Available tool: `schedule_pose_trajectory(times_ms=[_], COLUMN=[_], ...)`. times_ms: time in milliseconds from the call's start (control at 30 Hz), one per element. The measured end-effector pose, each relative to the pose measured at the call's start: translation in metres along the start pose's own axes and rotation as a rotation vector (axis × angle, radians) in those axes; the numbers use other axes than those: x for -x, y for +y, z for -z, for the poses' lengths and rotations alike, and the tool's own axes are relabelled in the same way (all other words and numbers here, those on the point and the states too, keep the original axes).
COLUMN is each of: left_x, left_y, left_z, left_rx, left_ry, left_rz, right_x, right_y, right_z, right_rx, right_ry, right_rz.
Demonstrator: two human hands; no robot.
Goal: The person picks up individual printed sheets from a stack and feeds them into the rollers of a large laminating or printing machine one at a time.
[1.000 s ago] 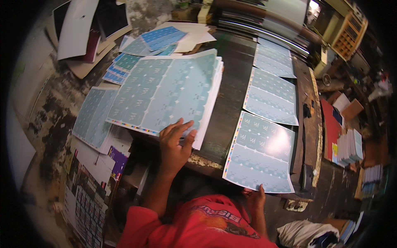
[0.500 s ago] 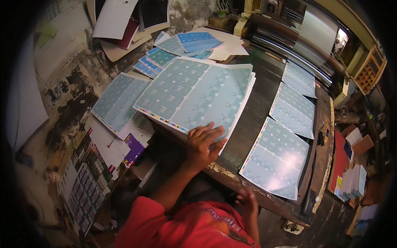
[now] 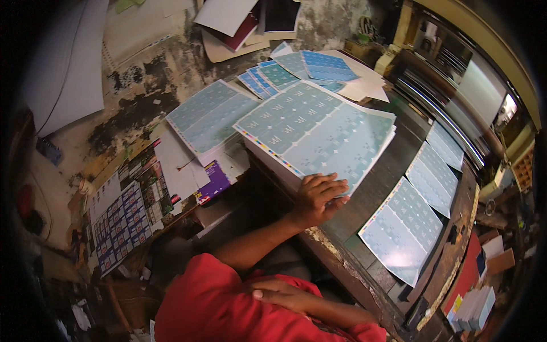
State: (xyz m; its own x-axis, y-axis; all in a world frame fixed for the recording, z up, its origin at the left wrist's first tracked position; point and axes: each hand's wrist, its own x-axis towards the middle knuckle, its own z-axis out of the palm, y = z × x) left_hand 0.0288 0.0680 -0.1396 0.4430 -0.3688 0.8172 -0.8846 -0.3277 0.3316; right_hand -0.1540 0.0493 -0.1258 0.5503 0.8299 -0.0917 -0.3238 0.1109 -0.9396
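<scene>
My left hand (image 3: 322, 198) rests on the near corner of a thick stack of printed sheets (image 3: 319, 128). Its fingers are stretched over the top sheet, which is pale teal with repeated panels and a coloured strip down one edge. Across my front lies my right hand (image 3: 280, 296), flat against the red shirt (image 3: 199, 290), its fingers extended and holding nothing. To the left of the stack is another pile of similar sheets (image 3: 213, 117). Three printed sheets (image 3: 401, 231) are laid out in an overlapping row on the right of the dark table (image 3: 364, 196).
A machine with a long metal roller (image 3: 439, 117) stands beyond the table at the far right. Blue printed sheets (image 3: 327, 65) lie at the back. A purple printed piece (image 3: 213, 181) and other papers sit at left. Bundled card stacks (image 3: 476, 308) are low on the right.
The view has swung left, so the table appears farther right. My right hand has moved from beside the table's edge to across my front. My left hand stays on the stack's corner.
</scene>
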Motion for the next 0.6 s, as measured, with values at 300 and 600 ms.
schedule_pose_trajectory(times_ms=[300, 600], left_x=[0.006, -0.02], left_y=[0.0, 0.005], left_z=[0.0, 0.019], left_rx=[-0.015, 0.712], left_ry=[0.01, 0.017], left_rz=[0.021, 0.68], right_x=[0.03, 0.061], right_y=[0.033, 0.06], right_z=[-0.021, 0.013], right_rx=[-0.333, 0.423], right_ry=[0.593, 0.395], right_rz=[0.364, 0.254])
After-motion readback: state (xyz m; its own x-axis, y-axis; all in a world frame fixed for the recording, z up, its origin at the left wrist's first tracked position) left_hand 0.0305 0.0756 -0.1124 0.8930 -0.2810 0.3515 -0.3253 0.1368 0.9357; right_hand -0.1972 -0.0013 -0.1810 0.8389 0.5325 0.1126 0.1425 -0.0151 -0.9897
